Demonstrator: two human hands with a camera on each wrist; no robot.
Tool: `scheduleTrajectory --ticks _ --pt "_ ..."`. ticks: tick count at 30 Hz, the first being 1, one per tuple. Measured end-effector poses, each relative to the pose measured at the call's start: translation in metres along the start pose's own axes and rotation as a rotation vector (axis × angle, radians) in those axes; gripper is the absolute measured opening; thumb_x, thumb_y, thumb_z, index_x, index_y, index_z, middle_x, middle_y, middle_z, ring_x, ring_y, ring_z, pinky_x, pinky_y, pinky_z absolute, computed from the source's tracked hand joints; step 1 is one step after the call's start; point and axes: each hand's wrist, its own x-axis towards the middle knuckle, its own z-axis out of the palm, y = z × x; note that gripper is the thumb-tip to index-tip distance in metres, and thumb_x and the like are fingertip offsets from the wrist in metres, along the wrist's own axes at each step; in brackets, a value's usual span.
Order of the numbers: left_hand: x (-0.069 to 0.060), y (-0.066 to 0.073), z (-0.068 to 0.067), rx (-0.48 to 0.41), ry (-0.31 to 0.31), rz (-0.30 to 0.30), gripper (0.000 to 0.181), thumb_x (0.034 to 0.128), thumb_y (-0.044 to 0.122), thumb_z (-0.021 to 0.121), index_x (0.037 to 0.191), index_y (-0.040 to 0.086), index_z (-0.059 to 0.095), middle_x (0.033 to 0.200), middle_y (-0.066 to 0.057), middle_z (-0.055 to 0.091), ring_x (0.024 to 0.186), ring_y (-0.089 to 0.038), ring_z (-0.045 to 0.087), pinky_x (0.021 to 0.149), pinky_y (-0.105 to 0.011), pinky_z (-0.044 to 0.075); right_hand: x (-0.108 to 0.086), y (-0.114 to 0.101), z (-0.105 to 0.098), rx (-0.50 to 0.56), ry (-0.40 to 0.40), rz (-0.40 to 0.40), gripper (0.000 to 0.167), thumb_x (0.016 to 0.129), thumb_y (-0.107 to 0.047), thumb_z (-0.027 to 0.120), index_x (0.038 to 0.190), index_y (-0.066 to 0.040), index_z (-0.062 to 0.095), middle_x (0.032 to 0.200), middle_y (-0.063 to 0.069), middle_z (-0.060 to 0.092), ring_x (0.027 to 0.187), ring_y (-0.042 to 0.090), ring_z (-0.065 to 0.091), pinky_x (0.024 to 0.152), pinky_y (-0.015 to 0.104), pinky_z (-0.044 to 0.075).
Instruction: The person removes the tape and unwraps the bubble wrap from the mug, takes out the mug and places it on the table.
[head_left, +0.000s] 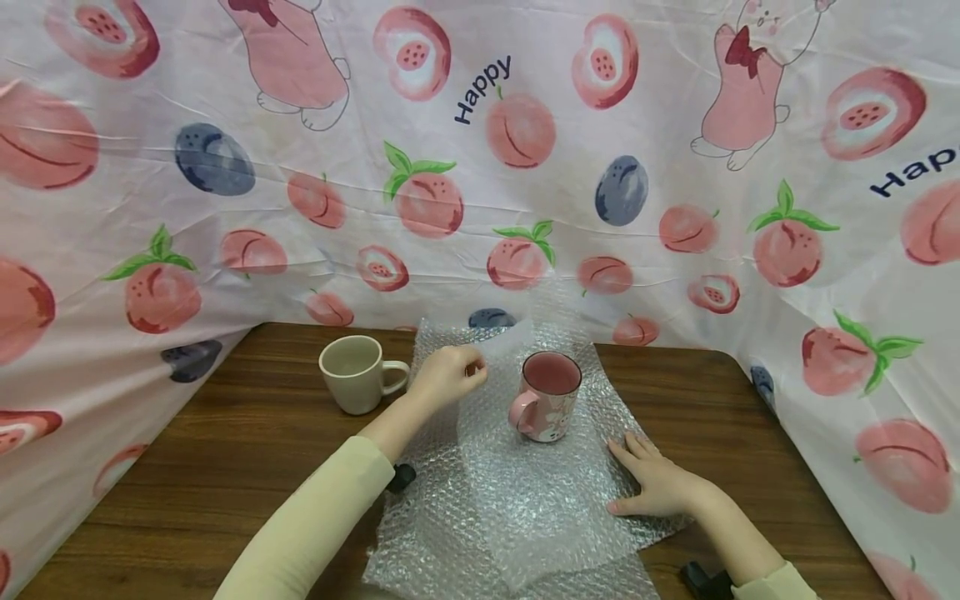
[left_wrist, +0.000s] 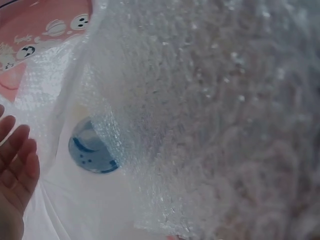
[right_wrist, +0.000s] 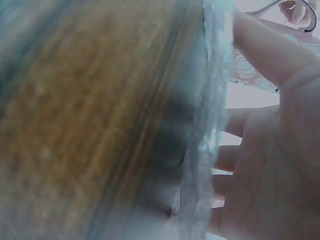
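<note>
A pink mug (head_left: 557,415) with printed figures stands upright on overlapping sheets of bubble wrap (head_left: 525,500), its handle toward the lower left. To the left of this mug, above the wrap, is my left hand (head_left: 448,372), its fingers loosely bent. The left wrist view shows those fingers (left_wrist: 20,160) with nothing between them. My right hand (head_left: 660,483) rests on the wrap's right edge with its fingers spread. In the right wrist view, the raised wrap edge (right_wrist: 200,150) runs alongside that palm, and part of the pink mug (right_wrist: 247,70) shows beyond.
A cream mug (head_left: 352,387) stands on the wooden table (head_left: 247,450) left of the wrap, its handle pointing right, close to my left forearm. A fruit-print cloth (head_left: 465,175) hangs behind the table and along both sides.
</note>
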Motion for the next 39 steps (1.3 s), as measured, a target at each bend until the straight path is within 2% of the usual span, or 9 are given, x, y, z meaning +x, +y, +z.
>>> scheduleTrajectory --ticks 2,5,10,13,19,24,31,39 --pt "0.000 -0.001 0.002 -0.027 -0.033 0.038 0.004 0.0831 0.013 0.068 0.083 0.010 0.070 0.075 0.002 0.064 0.068 -0.012 0.058 0.062 -0.029 0.049 0.000 0.000 0.001 0.001 -0.001 0.001 0.098 0.080 -0.051 0.073 0.148 0.003 0.029 0.149 0.038 0.011 0.136 0.055 0.007 0.098 0.072 0.020" --pt "0.001 -0.003 0.003 -0.036 -0.067 0.052 0.015 0.0851 0.014 0.069 0.098 0.006 0.071 0.094 -0.005 0.069 0.089 -0.019 0.064 0.080 -0.033 0.051 0.000 0.000 0.001 0.005 -0.002 0.002 0.098 0.080 -0.051 0.072 0.148 0.003 0.028 0.149 0.038 0.011 0.136 0.054 0.007 0.098 0.072 0.020" --pt "0.002 -0.006 0.004 -0.029 -0.082 0.042 0.030 0.0860 0.017 0.071 0.112 0.002 0.067 0.117 -0.013 0.063 0.114 -0.029 0.056 0.098 -0.040 0.042 -0.001 0.000 0.001 0.003 0.006 0.001 0.098 0.079 -0.051 0.073 0.148 0.004 0.029 0.149 0.038 0.012 0.136 0.055 0.007 0.099 0.071 0.020" --pt "0.002 -0.009 0.006 -0.021 -0.089 0.006 0.034 0.0859 0.018 0.072 0.114 0.001 0.065 0.122 -0.015 0.060 0.118 -0.030 0.052 0.100 -0.042 0.041 0.000 0.000 0.001 0.006 0.007 0.000 0.098 0.079 -0.051 0.073 0.148 0.004 0.029 0.149 0.038 0.012 0.136 0.055 0.007 0.099 0.071 0.020" --pt "0.001 -0.014 0.008 -0.005 -0.148 -0.079 0.046 0.0856 0.024 0.073 0.122 -0.001 0.060 0.127 -0.016 0.054 0.121 -0.033 0.048 0.100 -0.045 0.039 0.000 0.001 0.002 0.011 0.003 0.001 0.098 0.079 -0.050 0.073 0.148 0.004 0.029 0.149 0.038 0.011 0.136 0.055 0.007 0.099 0.071 0.020" --pt "0.000 -0.018 0.010 0.019 -0.217 -0.117 0.059 0.0834 0.030 0.074 0.130 -0.001 0.055 0.134 -0.020 0.048 0.125 -0.037 0.043 0.103 -0.048 0.036 0.000 0.001 0.002 0.006 0.005 -0.002 0.098 0.079 -0.050 0.073 0.148 0.004 0.029 0.149 0.038 0.011 0.136 0.055 0.007 0.099 0.071 0.020" --pt "-0.003 -0.020 0.015 0.036 -0.350 -0.202 0.082 0.0795 0.044 0.076 0.141 0.002 0.044 0.149 -0.022 0.030 0.136 -0.039 0.027 0.105 -0.054 0.031 -0.001 0.002 0.001 0.005 0.003 -0.001 0.098 0.079 -0.051 0.073 0.148 0.003 0.029 0.149 0.038 0.011 0.136 0.055 0.007 0.098 0.071 0.020" --pt "-0.007 -0.024 0.020 0.013 -0.422 -0.255 0.092 0.0768 0.049 0.077 0.145 0.000 0.038 0.154 -0.023 0.021 0.139 -0.040 0.020 0.106 -0.057 0.028 -0.002 0.002 0.000 0.017 -0.004 0.001 0.098 0.079 -0.050 0.073 0.148 0.003 0.028 0.149 0.038 0.010 0.136 0.055 0.006 0.098 0.072 0.020"
